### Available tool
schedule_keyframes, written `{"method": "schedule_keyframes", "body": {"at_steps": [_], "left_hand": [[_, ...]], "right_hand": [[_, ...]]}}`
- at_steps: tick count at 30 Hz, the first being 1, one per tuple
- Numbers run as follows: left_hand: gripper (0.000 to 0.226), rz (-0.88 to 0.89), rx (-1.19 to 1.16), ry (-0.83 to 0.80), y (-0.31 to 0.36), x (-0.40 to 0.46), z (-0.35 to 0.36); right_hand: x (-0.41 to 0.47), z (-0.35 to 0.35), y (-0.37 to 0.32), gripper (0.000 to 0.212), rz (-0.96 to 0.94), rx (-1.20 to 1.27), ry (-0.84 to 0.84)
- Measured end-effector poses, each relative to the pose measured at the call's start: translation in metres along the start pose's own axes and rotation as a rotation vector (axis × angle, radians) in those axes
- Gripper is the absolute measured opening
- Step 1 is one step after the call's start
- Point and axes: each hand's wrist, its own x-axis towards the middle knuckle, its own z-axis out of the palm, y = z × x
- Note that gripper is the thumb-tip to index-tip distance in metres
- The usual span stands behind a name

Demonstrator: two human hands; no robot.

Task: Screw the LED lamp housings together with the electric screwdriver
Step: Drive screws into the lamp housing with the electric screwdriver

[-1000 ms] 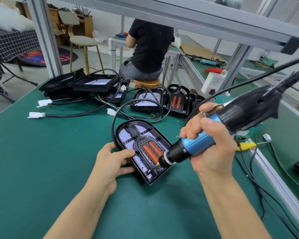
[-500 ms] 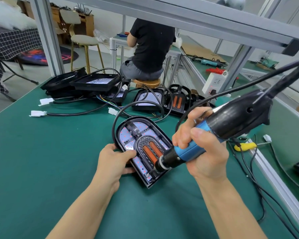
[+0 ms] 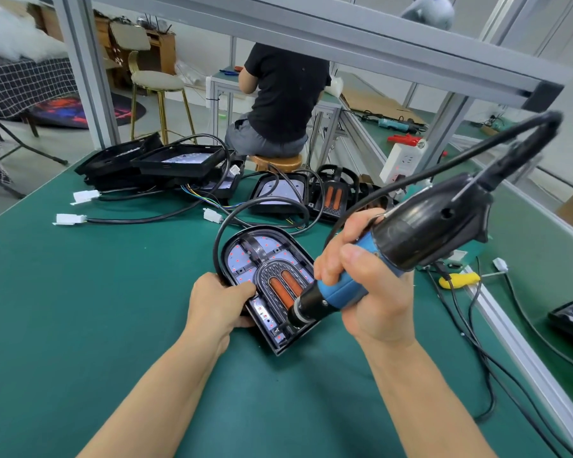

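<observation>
An arch-shaped black LED lamp housing point(image 3: 262, 256) lies face up on the green bench, with a white LED board and two orange strips inside. My left hand point(image 3: 217, 302) grips its left edge, thumb resting on the board. My right hand point(image 3: 364, 285) is closed around the blue grip of the electric screwdriver point(image 3: 420, 226). The tool tilts down to the left, and its black nose sits over the housing's near right corner. The bit tip is hidden behind the nose.
More black lamp housings point(image 3: 179, 161) and cabled ones point(image 3: 278, 193) lie at the bench's back, with white connectors point(image 3: 68, 219). Cables and a yellow object point(image 3: 457, 279) lie by the right aluminium rail point(image 3: 523, 355). A person in black sits beyond.
The screwdriver has shifted left and down, its nose moving along the housing toward the near corner. My left hand has kept its hold on the housing's left edge.
</observation>
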Motion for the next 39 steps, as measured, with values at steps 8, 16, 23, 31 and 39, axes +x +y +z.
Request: {"method": "schedule_keyframes", "body": {"at_steps": [8, 16, 23, 31, 39], "left_hand": [[0.014, -0.035, -0.01, -0.005, 0.002, 0.001, 0.0], [0.012, -0.042, -0.007, 0.011, 0.001, 0.002, 0.0], [0.011, -0.049, -0.004, 0.007, 0.001, 0.002, 0.0], [0.014, -0.055, 0.024, 0.004, 0.001, 0.001, -0.001], [0.011, -0.026, 0.055, 0.02, -0.002, 0.0, 0.0]], "right_hand": [[0.0, -0.002, -0.001, 0.018, 0.025, 0.023, -0.104], [-0.001, 0.003, 0.001, 0.02, 0.023, 0.012, -0.148], [0.001, 0.003, 0.001, 0.023, 0.005, -0.037, -0.199], [0.001, 0.002, -0.002, 0.025, -0.005, -0.099, -0.279], [0.002, -0.008, -0.005, 0.025, 0.097, -0.018, -0.204]]}}
